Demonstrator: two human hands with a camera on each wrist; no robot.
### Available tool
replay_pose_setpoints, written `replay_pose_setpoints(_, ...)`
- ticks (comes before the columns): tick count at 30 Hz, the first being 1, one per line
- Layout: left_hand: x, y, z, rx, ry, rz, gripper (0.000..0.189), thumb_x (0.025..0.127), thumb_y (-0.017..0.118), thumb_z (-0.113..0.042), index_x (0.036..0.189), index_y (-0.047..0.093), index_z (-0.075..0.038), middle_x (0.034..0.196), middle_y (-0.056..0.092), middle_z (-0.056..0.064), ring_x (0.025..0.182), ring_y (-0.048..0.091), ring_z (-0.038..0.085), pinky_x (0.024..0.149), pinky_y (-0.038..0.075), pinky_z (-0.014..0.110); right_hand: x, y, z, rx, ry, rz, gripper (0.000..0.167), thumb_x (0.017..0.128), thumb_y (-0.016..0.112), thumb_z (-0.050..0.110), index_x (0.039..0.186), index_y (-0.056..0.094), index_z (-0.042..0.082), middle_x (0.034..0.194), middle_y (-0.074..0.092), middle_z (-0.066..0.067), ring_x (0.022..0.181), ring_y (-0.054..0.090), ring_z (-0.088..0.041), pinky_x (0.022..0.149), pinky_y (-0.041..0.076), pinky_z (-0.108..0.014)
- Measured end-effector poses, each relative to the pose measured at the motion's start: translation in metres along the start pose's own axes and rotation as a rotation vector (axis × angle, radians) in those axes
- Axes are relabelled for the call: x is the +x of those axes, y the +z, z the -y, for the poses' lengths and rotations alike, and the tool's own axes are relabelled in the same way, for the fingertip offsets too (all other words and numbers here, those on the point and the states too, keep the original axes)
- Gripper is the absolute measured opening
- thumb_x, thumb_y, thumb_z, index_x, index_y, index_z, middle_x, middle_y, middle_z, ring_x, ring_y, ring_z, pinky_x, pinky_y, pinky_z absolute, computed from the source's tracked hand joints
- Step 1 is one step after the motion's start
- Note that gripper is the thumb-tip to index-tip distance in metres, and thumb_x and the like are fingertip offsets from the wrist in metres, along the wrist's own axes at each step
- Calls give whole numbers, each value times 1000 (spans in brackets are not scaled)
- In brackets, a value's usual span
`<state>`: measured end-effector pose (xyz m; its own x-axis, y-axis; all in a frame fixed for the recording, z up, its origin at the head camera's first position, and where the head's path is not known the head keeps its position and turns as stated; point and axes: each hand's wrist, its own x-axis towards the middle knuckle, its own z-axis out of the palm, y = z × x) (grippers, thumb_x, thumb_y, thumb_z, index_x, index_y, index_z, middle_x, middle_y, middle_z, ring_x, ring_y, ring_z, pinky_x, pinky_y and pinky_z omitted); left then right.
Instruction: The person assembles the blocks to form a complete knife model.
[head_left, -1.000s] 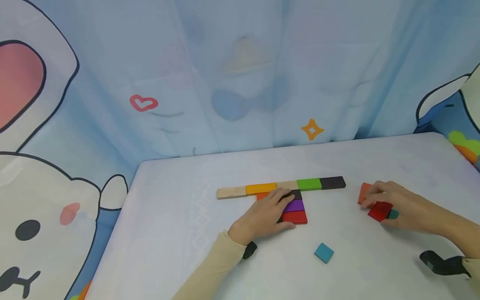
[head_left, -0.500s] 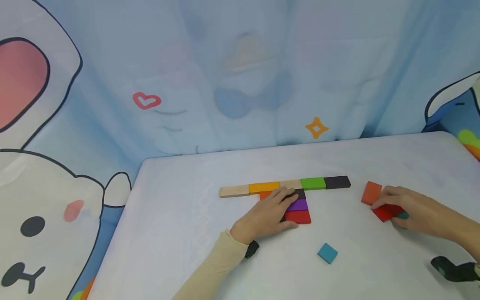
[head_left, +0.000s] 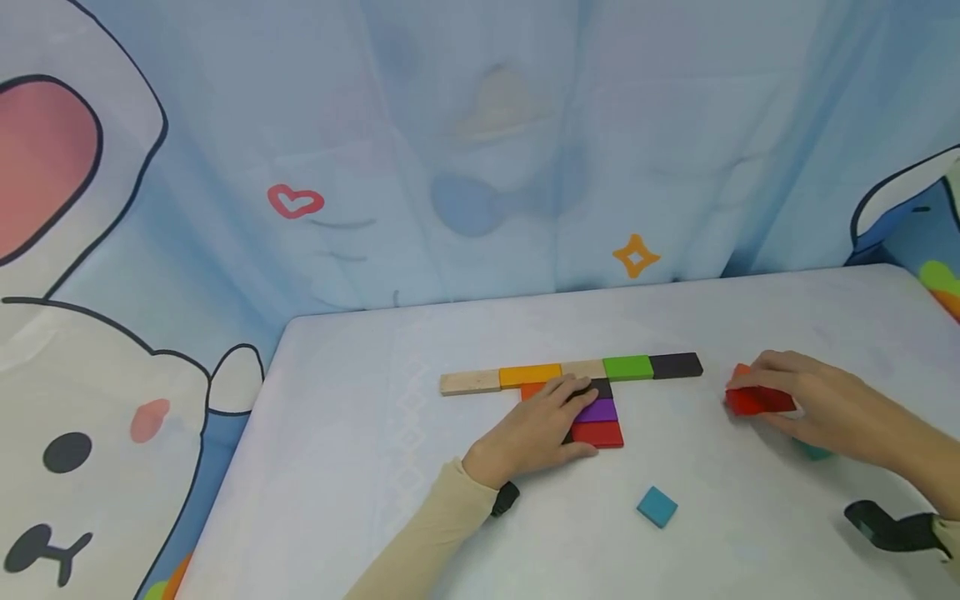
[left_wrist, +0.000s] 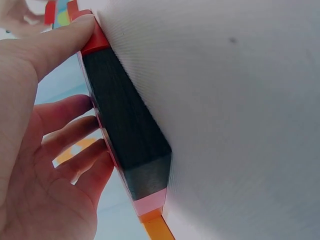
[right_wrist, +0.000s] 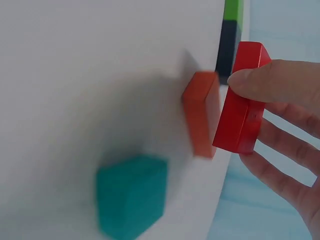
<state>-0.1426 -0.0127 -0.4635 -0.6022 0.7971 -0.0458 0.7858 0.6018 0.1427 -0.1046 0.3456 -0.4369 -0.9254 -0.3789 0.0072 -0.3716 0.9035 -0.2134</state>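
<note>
My right hand [head_left: 821, 404] pinches a red wooden block [right_wrist: 242, 115] between thumb and fingers, above the table at the right. An orange-red block [right_wrist: 202, 115] lies just beyond it, partly covered in the head view. Under the wrist side of that hand sits a teal block [right_wrist: 132, 195]. My left hand [head_left: 528, 429] rests on a patch of coloured blocks laid flat together, fingers on top. In the left wrist view, its thumb touches a red block [left_wrist: 97, 42] beside a long black block [left_wrist: 125, 110]. A purple block [head_left: 597, 410] shows past the fingertips.
A row of blocks runs behind the patch: plain wood [head_left: 469, 382], yellow [head_left: 530, 376], another wood one, green [head_left: 628, 367] and black [head_left: 677, 365]. A blue block [head_left: 657, 507] lies alone near the front. A printed curtain [head_left: 480, 150] hangs behind the table.
My right hand has picked up the red block and moved it away from the teal block, toward the orange-red one. My left hand stays on the patch.
</note>
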Motion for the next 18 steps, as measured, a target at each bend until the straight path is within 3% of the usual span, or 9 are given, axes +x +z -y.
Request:
replay_pose_setpoints(6,1,1,1,2,0,7,73,103,62,-51,160,44,-9,165,38,7,153,34,23,122,30,26,35,0,27,50,-119,-37,50,70,96,3,116,79,12,109,67,-9,101,64,-32,79,62,-53)
replay_pose_setpoints(11,0,1,2,6,-5,3,73,103,62,-53,160,44,-10,165,39,7,153,35,23,121,31,26,62,5,53,65,-171,-26,46,73,95,7,116,78,9,111,66,-13,103,65,-35,82,62,-51)
replay_pose_setpoints(18,0,2,2,7,5,-9,73,103,61,-54,160,44,-10,164,40,7,153,35,23,121,31,26,77,17,75,68,-201,-31,42,76,94,8,114,78,3,110,66,-13,103,65,-35,83,62,-50)
